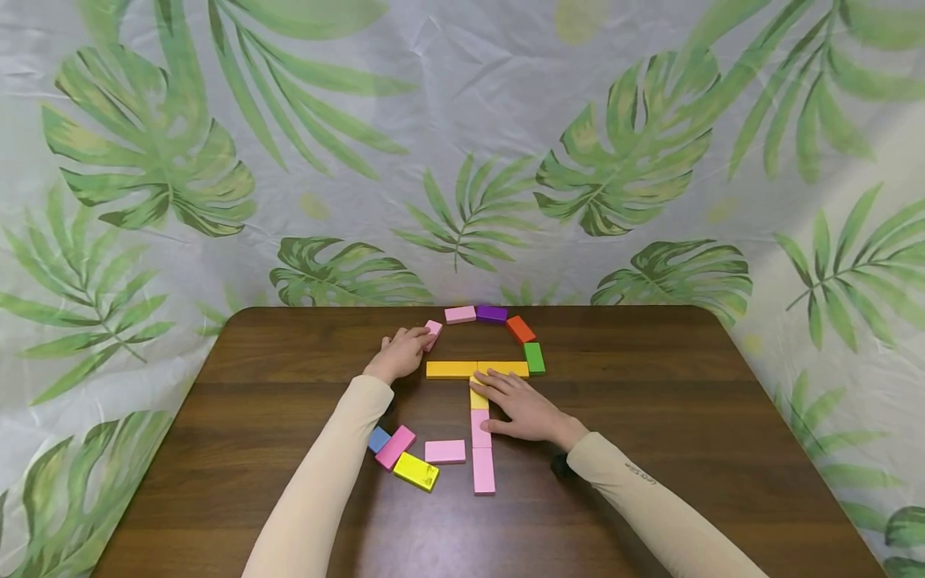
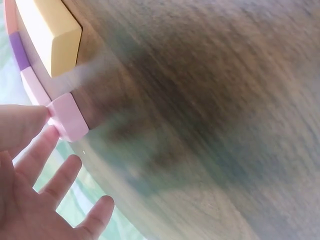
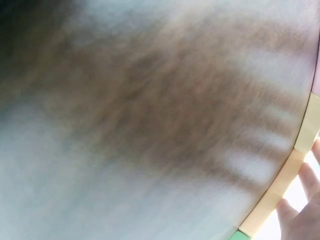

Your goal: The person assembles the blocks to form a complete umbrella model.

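The tabletop (image 1: 650, 385) ends at its far edge just beyond the arc of blocks, and wide stretches of wood run to both sides. Near that edge is the slanted pink block (image 1: 433, 332), its long axis leaning rightward at the far end, toward the back pink block (image 1: 460, 315) just beside it. It sits at the fingertips of the left hand (image 1: 399, 353), pinched between thumb and forefinger (the other fingers are spread apart).

Onward, the purple block (image 1: 492, 315), red-orange block (image 1: 520, 329) and green block (image 1: 534, 358) curve down to the right end of the orange row (image 1: 451, 370). The right hand (image 1: 527, 408) grips nothing, its fingers extended over the yellow block (image 1: 478, 396) and the row.
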`<state>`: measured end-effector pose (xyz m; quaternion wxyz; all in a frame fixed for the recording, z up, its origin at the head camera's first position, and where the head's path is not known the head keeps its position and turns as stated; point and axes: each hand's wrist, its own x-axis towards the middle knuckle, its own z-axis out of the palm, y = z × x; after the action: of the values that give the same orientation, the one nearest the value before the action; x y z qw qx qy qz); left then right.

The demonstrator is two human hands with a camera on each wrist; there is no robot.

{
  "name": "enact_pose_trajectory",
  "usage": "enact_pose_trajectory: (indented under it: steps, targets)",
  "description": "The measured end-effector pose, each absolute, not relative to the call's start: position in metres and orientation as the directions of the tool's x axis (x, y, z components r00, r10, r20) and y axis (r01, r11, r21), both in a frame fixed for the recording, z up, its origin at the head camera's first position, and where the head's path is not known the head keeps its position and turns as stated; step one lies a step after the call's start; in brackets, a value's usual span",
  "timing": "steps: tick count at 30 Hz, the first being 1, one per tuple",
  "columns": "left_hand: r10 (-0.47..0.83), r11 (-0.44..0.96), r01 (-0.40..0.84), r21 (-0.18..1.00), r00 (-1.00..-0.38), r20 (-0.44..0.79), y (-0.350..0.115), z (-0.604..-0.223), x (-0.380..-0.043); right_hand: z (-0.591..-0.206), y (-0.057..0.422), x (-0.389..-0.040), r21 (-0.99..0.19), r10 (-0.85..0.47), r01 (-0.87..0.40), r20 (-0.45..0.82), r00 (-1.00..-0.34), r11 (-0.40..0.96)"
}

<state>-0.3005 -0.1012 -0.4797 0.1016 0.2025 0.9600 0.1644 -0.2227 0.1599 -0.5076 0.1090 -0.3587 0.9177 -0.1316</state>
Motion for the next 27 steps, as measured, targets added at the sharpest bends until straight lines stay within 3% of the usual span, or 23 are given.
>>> enact_pose_trajectory:
  steps: [27]
  targets:
    - [0.406,0.853,0.306,0.423,-0.898,-0.168,-0.0977,-0.4821,-0.3052,-0.5117,0.1596,-0.2243,-0.308,-0.680,-0.625,-0.111,-0.725,0.717]
